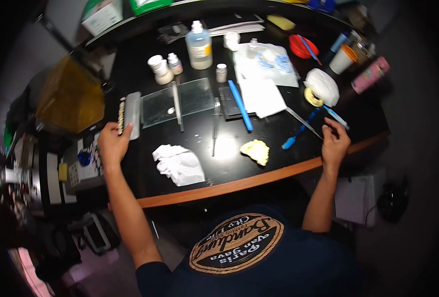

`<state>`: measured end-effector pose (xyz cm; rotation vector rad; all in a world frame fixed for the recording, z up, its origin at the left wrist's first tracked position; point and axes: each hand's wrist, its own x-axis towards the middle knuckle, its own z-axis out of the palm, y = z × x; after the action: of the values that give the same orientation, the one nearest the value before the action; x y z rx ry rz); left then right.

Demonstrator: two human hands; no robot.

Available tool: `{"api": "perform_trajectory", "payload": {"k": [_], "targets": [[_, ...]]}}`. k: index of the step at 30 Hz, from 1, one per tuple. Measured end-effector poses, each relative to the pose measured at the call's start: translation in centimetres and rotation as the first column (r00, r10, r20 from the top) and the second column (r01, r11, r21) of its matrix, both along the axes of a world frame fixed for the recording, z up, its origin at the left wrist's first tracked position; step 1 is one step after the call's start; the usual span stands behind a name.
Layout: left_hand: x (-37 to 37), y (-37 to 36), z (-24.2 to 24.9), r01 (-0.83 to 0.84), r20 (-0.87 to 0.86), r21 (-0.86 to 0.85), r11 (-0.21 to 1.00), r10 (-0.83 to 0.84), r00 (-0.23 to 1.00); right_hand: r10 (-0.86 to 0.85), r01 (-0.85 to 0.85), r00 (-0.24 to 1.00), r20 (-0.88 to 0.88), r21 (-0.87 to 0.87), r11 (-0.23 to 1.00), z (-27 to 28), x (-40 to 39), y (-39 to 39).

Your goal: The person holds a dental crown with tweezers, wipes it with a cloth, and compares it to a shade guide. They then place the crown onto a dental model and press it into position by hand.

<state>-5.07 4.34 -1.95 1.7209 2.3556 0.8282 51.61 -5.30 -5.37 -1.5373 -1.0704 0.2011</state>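
Observation:
At the table's left side my left hand point(114, 143) has its fingers and thumb closed on the lower end of a shade guide point(122, 115), a strip with a row of small tooth-like tabs; a grey tray point(134, 116) lies right beside it. My right hand point(335, 143) hovers near the right front edge with fingers curled and apart, close to the end of a thin metal tool point(303, 122). Blue brushes or pens point(289, 143) lie left of it. A yellow dental cast point(255, 152) and a crumpled white tissue point(179, 165) rest between the hands.
A glass plate point(155, 106) with a spatula, a blue-handled tool point(240, 106) and white paper point(263, 98) lie mid-table. Behind stand a large bottle point(199, 47), small bottles, a red bowl point(302, 47) and a pink can point(371, 75). The wooden front edge point(219, 190) borders the table.

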Motion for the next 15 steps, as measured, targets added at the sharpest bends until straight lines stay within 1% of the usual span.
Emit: {"api": "perform_trajectory", "payload": {"k": [1, 2, 3, 4, 5, 7, 8, 9, 10, 11, 12, 13, 15], "targets": [[0.0, -0.1, -0.2, 0.021, -0.016, 0.041, 0.999, -0.02, 1.0, 0.03, -0.03, 1.0, -0.001, -0.004, 1.0, -0.3, 0.3, 0.1], [0.1, -0.1, 0.3, -0.002, -0.02, -0.013, 1.0, 0.002, 1.0, 0.027, -0.027, 1.0, 0.011, -0.031, 0.999, -0.1, 0.0, 0.1], [-0.3, 0.0, -0.4, 0.016, -0.051, 0.01, 1.0, -0.015, 0.999, 0.022, -0.02, 0.999, 0.041, -0.041, 0.999, -0.4, 0.2, 0.2], [-0.3, -0.2, -0.5, 0.032, -0.027, 0.055, 0.998, -0.031, 0.999, 0.03, -0.029, 0.998, 0.047, -0.024, 0.999, -1.1, 1.0, 0.3], [0.1, -0.5, -0.1, 0.017, 0.002, 0.049, 0.999, -0.017, 1.0, 0.034, -0.033, 0.998, 0.043, -0.027, 0.999, -1.0, 1.0, 0.2], [0.4, -0.7, 0.4, -0.001, 0.052, 0.013, 1.0, 0.0, 0.999, 0.053, -0.052, 0.999, -0.013, 0.079, 0.996, 0.1, -0.3, 0.2], [0.2, -0.9, 0.4, -0.016, 0.064, 0.014, 1.0, 0.015, 0.998, 0.086, -0.091, 0.995, 0.046, 0.132, 0.987, 1.1, -1.0, -0.1], [0.2, -0.9, 0.2, -0.027, 0.076, 0.016, 1.0, 0.025, 0.997, 0.165, -0.19, 0.978, 0.131, 0.211, 0.959, 2.7, -2.0, -0.4], [0.2, -0.8, -0.1, -0.034, 0.085, 0.015, 0.999, 0.033, 0.996, 0.231, -0.287, 0.948, 0.218, 0.277, 0.917, 5.0, -3.1, -0.9], [0.2, -1.0, -0.4, -0.059, 0.081, 0.062, 0.996, 0.054, 0.995, 0.296, -0.367, 0.923, 0.245, 0.336, 0.867, 8.5, -5.2, -1.9], [0.2, -1.3, -0.7, -0.079, 0.072, 0.104, 0.991, 0.072, 0.995, 0.251, -0.408, 0.887, 0.387, 0.404, 0.819, 11.2, -6.3, -2.5], [0.3, -1.9, -0.7, -0.095, 0.057, 0.145, 0.985, 0.088, 0.995, 0.241, -0.593, 0.755, 0.61, 0.479, 0.647, 13.9, -6.6, -2.7], [1.4, -4.1, -0.4, -0.126, 0.086, 0.19, 0.974, 0.112, 0.99, 0.264, -0.742, 0.573, 0.775, 0.354, 0.569, 18.4, -5.6, -3.8]]}}
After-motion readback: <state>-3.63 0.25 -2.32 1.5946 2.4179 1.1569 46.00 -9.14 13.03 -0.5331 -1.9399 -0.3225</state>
